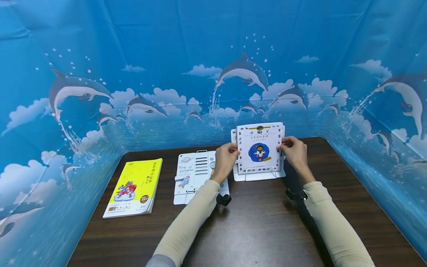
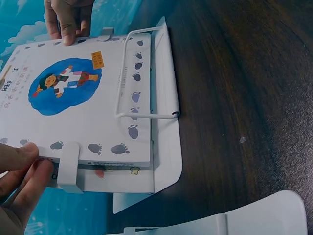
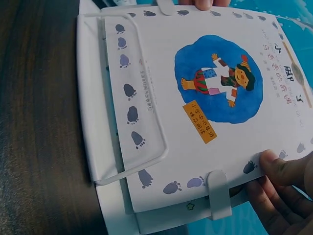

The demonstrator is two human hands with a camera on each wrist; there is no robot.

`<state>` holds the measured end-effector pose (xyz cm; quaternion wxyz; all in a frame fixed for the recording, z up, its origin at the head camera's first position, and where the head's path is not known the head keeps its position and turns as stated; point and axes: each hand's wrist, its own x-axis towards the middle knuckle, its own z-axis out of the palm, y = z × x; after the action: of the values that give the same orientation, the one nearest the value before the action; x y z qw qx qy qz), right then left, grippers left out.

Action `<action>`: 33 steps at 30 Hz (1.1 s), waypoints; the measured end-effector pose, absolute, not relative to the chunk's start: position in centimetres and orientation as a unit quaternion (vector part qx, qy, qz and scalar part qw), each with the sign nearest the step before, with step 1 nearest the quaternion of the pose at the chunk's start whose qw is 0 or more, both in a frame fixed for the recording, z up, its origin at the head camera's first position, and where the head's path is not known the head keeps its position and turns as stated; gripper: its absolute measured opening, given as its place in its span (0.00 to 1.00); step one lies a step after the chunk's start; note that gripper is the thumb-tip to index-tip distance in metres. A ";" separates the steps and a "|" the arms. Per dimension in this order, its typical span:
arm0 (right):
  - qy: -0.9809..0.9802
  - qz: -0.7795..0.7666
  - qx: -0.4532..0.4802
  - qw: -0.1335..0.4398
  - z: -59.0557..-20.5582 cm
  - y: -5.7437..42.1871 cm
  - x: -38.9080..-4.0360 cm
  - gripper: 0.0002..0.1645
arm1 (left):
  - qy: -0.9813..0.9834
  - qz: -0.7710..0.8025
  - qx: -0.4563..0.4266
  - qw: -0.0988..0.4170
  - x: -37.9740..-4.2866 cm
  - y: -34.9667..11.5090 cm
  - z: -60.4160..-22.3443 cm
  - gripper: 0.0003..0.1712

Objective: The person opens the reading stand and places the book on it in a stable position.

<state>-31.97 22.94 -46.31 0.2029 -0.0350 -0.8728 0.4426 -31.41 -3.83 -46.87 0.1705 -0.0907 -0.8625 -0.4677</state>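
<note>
A white picture book point(image 1: 259, 148) with a blue round picture and a footprint border leans on an upright white book stand point(image 1: 235, 174). A wire holder point(image 2: 146, 116) crosses the lower part of its cover, and white side clips point(image 3: 218, 193) stand at its edges. At the book's left edge, my left hand point(image 1: 226, 161) pinches it between thumb and fingers. My right hand point(image 1: 295, 152) pinches the opposite edge, its thumb on the cover and fingers behind, as the right wrist view shows. Some fingertips are hidden behind the book.
A second white stand point(image 1: 186, 168), printed "Tiny universe", lies to the left, partly behind my left arm. Farther left on the dark wooden table point(image 1: 257, 222) lies a thick yellow book point(image 1: 135, 181). A blue dolphin-print curtain point(image 1: 186, 44) surrounds the table's back and sides.
</note>
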 end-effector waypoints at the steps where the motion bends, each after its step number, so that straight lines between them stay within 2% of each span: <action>1: -0.873 0.442 -0.036 0.203 -46.4 23.0 -31.9 0.18 | -0.863 -0.467 -0.089 0.169 -31.4 -3.8 -46.9 0.11; 14: -0.883 0.422 -0.029 0.201 -46.2 23.0 -31.2 0.16 | -0.861 -0.472 -0.094 0.164 -31.2 -3.9 -47.0 0.09; 22: -0.854 0.437 -0.024 0.281 -45.9 21.0 -29.2 0.10 | -0.839 -0.509 -0.110 0.156 -30.5 -7.0 -46.0 0.10; 25: -0.857 0.449 0.009 0.254 -45.6 19.4 -27.9 0.09 | -0.834 -0.516 -0.113 0.157 -30.0 -9.0 -45.5 0.09; 33: -0.866 0.472 0.098 0.131 -46.5 13.6 -24.7 0.04 | -0.856 -0.486 -0.103 0.140 -27.1 -15.3 -46.7 0.08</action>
<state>-24.73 13.62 -46.51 0.1309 0.0981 -0.8663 0.4719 -27.10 -15.32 -46.69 0.1395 -0.1026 -0.8564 -0.4864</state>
